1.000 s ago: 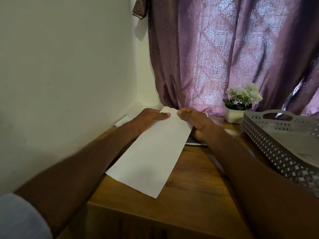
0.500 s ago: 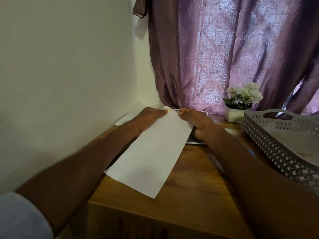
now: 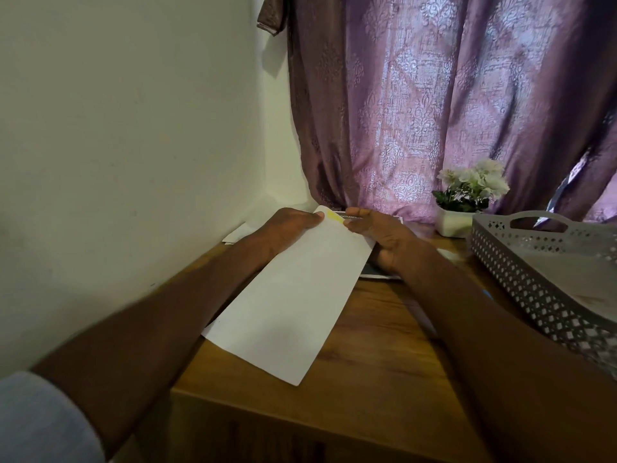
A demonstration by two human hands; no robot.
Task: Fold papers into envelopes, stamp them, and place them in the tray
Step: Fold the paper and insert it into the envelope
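A long white envelope lies slanted over the wooden table, its far end raised between both hands. A small yellow mark shows at that far end. My left hand grips the far left corner with the thumb on top. My right hand pinches the far right edge beside the yellow mark. The grey perforated tray stands at the right with pale paper inside it.
A dark printed sheet lies under my right hand. More white papers lie by the left wall. A white pot of flowers stands at the back before the purple curtain. A small blue thing peeks out beside my right forearm.
My hands and the envelope's far end have shifted a little away from me. The yellow mark shows more plainly between my thumbs.
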